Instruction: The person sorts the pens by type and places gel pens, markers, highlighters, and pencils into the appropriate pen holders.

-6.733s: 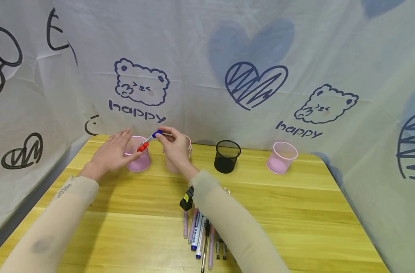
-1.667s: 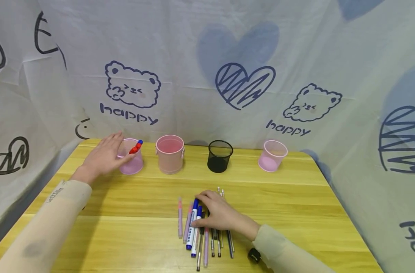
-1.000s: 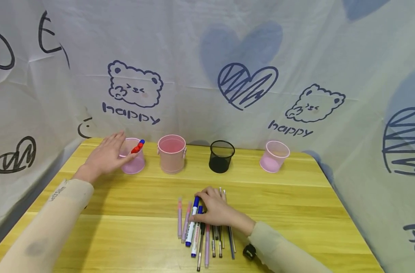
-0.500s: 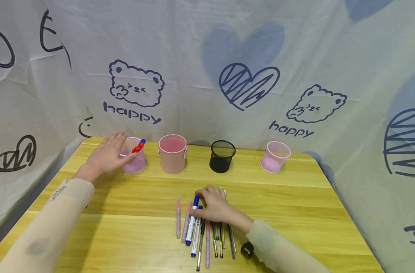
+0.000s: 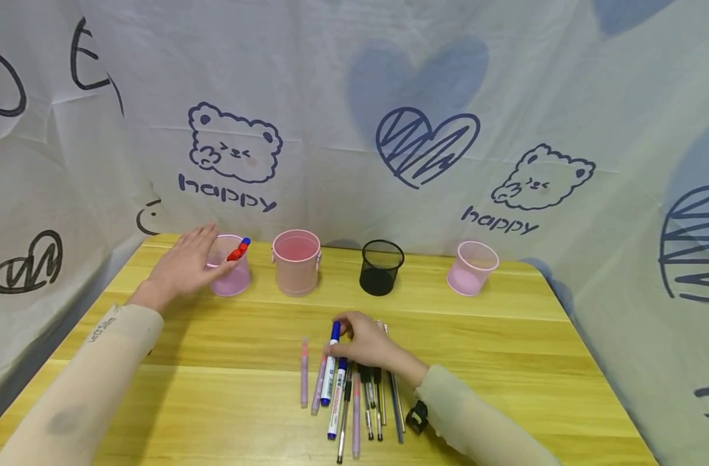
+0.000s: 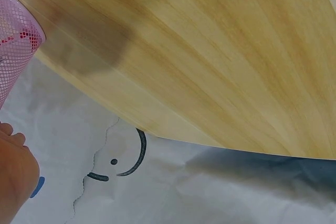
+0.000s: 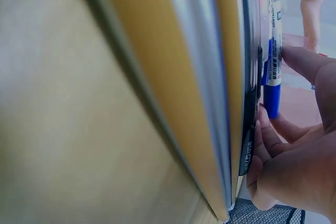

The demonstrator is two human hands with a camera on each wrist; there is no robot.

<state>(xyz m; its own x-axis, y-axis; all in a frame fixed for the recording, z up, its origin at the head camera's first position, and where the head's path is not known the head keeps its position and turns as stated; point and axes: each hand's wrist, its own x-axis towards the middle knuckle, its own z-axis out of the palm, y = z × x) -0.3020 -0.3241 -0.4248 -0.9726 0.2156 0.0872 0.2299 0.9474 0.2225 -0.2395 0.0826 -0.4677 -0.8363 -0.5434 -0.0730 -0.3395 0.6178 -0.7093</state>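
From my head feed I read the table as a dial: pile of pens at the centre, 12 o'clock at the far edge.

The right hand (image 5: 362, 340) is at the top of the pile, its thumb and fingers pinching a white marker (image 5: 329, 375) near its blue cap. The cap points to 12 o'clock, the blue tail end towards 6. On my right wrist feed the cap sits in a narrow gap between thumb and fingers. I can't tell whether the marker's lower end touches the wood.

The left hand (image 5: 182, 266) reaches out to 10 o'clock, fingers straight and close together, thumb held wide of them, at the outer side of the left mesh cup (image 5: 230, 283). I can't tell how firmly it touches. Red and blue pen tops (image 5: 239, 250) stick out of that cup, leaning to 1 o'clock.

Beside the pinched marker, at 9 o'clock, lie two lilac pens (image 5: 304, 382); at 5 o'clock lies a second white marker (image 5: 335, 411), with a black-gripped pen (image 5: 344, 414) next to it. Slim pens and sticks fan out towards 4.

Along the far edge stand a pink bucket (image 5: 296, 275) at 11 o'clock, a black mesh cup (image 5: 379, 279) past 12 and a right mesh cup (image 5: 469, 277) at half past 1. Behind hangs a pale cloth (image 5: 331, 90) printed with bears and hearts.
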